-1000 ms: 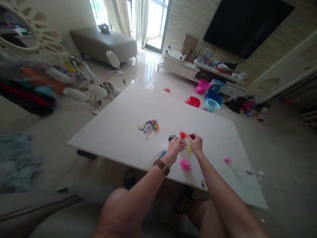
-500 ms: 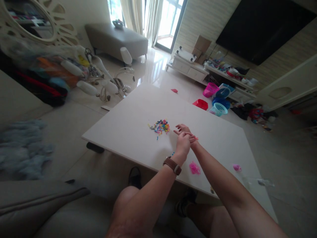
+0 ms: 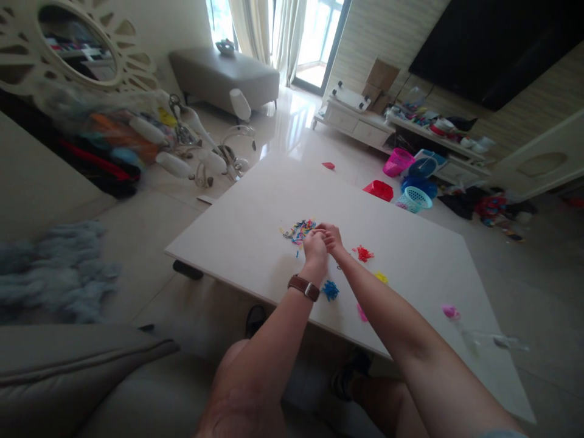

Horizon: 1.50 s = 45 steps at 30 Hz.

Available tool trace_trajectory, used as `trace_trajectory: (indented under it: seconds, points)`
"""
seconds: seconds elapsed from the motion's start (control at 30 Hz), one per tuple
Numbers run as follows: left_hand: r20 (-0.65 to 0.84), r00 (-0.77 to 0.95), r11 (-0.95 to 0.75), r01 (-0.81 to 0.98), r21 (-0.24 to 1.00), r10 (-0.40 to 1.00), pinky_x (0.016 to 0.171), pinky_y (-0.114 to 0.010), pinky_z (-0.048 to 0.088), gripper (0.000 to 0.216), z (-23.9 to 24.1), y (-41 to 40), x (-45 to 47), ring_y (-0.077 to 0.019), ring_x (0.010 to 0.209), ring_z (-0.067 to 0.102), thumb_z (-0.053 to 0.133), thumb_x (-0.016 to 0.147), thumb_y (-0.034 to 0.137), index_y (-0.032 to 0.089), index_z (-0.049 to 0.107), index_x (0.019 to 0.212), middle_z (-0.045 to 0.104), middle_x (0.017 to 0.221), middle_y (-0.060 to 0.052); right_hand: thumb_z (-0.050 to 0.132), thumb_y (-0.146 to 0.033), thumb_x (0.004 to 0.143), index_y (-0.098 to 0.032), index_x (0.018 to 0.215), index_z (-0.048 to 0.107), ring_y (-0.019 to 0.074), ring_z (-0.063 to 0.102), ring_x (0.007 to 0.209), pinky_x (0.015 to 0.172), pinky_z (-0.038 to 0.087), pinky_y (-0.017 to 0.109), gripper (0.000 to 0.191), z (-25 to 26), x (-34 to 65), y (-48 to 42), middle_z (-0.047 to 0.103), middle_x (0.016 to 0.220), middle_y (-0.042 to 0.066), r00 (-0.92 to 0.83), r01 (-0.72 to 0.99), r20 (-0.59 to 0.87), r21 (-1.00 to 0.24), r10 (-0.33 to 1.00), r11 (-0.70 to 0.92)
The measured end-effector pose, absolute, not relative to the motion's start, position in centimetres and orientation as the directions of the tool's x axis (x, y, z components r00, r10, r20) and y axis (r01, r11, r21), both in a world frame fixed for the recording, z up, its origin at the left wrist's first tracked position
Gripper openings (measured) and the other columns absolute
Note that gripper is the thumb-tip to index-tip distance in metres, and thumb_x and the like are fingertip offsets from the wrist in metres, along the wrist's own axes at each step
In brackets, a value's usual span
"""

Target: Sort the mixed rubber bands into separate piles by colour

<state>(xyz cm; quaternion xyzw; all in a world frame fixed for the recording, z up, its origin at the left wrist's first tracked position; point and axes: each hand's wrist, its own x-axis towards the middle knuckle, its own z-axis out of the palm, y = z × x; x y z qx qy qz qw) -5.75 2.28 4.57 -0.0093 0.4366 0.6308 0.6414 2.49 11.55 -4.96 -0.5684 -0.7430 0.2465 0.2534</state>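
Small mixed-colour pieces, like little rubber bands, lie in a loose heap (image 3: 298, 231) on the white table (image 3: 255, 201). At its right edge my left hand (image 3: 316, 244), below a brown-strapped watch, has its fingers bent in and pressed together. My right hand (image 3: 334, 236) meets it fingertip to fingertip, its fingers curled and partly covered. Whatever the fingers hold is too small to make out. Around my forearms sit single-colour piles: blue (image 3: 330, 290), red (image 3: 364, 253), yellow (image 3: 381, 278) and pink (image 3: 362, 312), the last partly behind my right arm. A few dark pieces (image 3: 340, 265) lie beside my right wrist.
A small pink object (image 3: 451, 312) and a clear plastic item (image 3: 495, 340) rest at the table's right side. Beyond the table stand a red basin (image 3: 379, 190), a light-blue basket (image 3: 415, 199) and a pink basket (image 3: 398, 162). A chandelier (image 3: 205, 161) is at the left.
Both hands have moved left to the mixed heap, uncovering the blue, red and yellow piles. The view has shifted slightly left.
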Motion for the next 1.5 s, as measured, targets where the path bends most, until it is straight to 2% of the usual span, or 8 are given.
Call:
trace_trajectory:
  seconds: [0.1, 0.3, 0.67, 0.83, 1.0, 1.17, 1.37, 1.5]
  points:
    - [-0.621, -0.202, 0.192, -0.840, 0.508, 0.757, 0.067, -0.025, 0.049, 0.017, 4.4, 2.7, -7.0, -0.0104, 0.061, 0.062, 0.047, 0.077, 0.001, 0.017, 0.053, 0.079, 0.062, 0.077, -0.001, 0.067, -0.021, 0.071, -0.019, 0.079, 0.078, 0.0159, 0.065, 0.066, 0.064, 0.050, 0.024, 0.013, -4.3, 2.9, 12.6, 0.074, 0.069, 0.002, -0.192, 0.697, 0.035, -0.699, 0.981, 0.161]
    - [-0.628, -0.236, 0.152, -0.853, 0.500, 0.742, 0.069, -0.026, 0.051, 0.019, 4.1, 3.1, -8.7, -0.0110, 0.063, 0.063, 0.048, 0.076, 0.001, 0.018, 0.052, 0.082, 0.063, 0.080, -0.001, 0.068, -0.023, 0.073, -0.020, 0.085, 0.081, 0.0187, 0.070, 0.081, 0.077, 0.053, 0.028, 0.018, -5.2, 3.0, 12.2, 0.078, 0.085, 0.004, -0.173, 0.590, 0.004, -0.800, 0.985, 0.107]
    - [-0.628, -0.314, 0.131, -0.819, 0.558, 0.712, 0.069, -0.025, 0.053, 0.021, 3.2, 3.7, -10.1, -0.0127, 0.070, 0.066, 0.052, 0.072, 0.004, 0.020, 0.051, 0.087, 0.063, 0.082, -0.002, 0.077, -0.029, 0.071, -0.015, 0.078, 0.074, 0.0158, 0.068, 0.064, 0.063, 0.057, 0.027, 0.016, -6.3, 3.8, 12.0, 0.075, 0.070, 0.005, -0.079, 0.244, -0.143, -0.962, 0.987, -0.120]
    - [-0.632, -0.303, 0.149, -0.816, 0.559, 0.713, 0.068, -0.024, 0.052, 0.021, 3.3, 3.8, -9.8, -0.0112, 0.066, 0.063, 0.053, 0.072, 0.004, 0.020, 0.051, 0.086, 0.062, 0.078, -0.001, 0.084, -0.025, 0.068, -0.016, 0.078, 0.069, 0.0162, 0.071, 0.065, 0.072, 0.062, 0.032, 0.020, -6.1, 3.5, 11.4, 0.073, 0.069, 0.004, -0.067, 0.101, -0.206, -0.975, 0.976, -0.198]
    - [-0.636, -0.281, 0.156, -0.827, 0.541, 0.718, 0.066, -0.023, 0.050, 0.020, 3.6, 3.8, -9.8, -0.0103, 0.063, 0.062, 0.051, 0.074, 0.003, 0.019, 0.051, 0.085, 0.062, 0.075, 0.000, 0.085, -0.016, 0.067, -0.017, 0.081, 0.067, 0.0151, 0.071, 0.065, 0.077, 0.063, 0.034, 0.024, -6.2, 3.1, 11.2, 0.072, 0.073, 0.002, -0.056, 0.027, -0.218, -0.976, 0.974, -0.217]
    - [-0.635, -0.285, 0.155, -0.824, 0.545, 0.718, 0.066, -0.024, 0.049, 0.019, 3.6, 3.8, -10.0, -0.0105, 0.063, 0.062, 0.050, 0.075, 0.002, 0.019, 0.051, 0.083, 0.062, 0.077, 0.001, 0.086, -0.019, 0.067, -0.017, 0.077, 0.066, 0.0151, 0.070, 0.064, 0.076, 0.063, 0.033, 0.023, -6.0, 2.7, 11.1, 0.069, 0.066, 0.001, -0.070, 0.014, -0.232, -0.973, 0.970, -0.231]
    - [-0.603, -0.364, 0.201, -0.715, 0.669, 0.710, 0.065, -0.024, 0.045, 0.017, 3.0, 4.0, -10.3, -0.0096, 0.063, 0.059, 0.055, 0.073, 0.003, 0.018, 0.057, 0.082, 0.061, 0.077, 0.001, 0.092, -0.032, 0.061, -0.018, 0.076, 0.066, 0.0157, 0.070, 0.068, 0.080, 0.063, 0.036, 0.033, -4.3, 3.7, 9.7, 0.071, 0.069, 0.001, -0.104, -0.043, -0.186, -0.981, 0.977, -0.191]
    - [-0.542, -0.285, 0.291, -0.604, 0.742, 0.791, 0.063, -0.023, 0.044, 0.010, 2.8, 3.7, -9.9, -0.0088, 0.063, 0.059, 0.062, 0.075, 0.009, 0.017, 0.061, 0.082, 0.064, 0.078, 0.000, 0.094, -0.045, 0.054, -0.018, 0.077, 0.067, 0.0164, 0.070, 0.067, 0.077, 0.063, 0.037, 0.044, -1.7, 6.5, 7.2, 0.069, 0.068, 0.000, -0.050, -0.016, -0.125, -0.992, 0.991, -0.126]
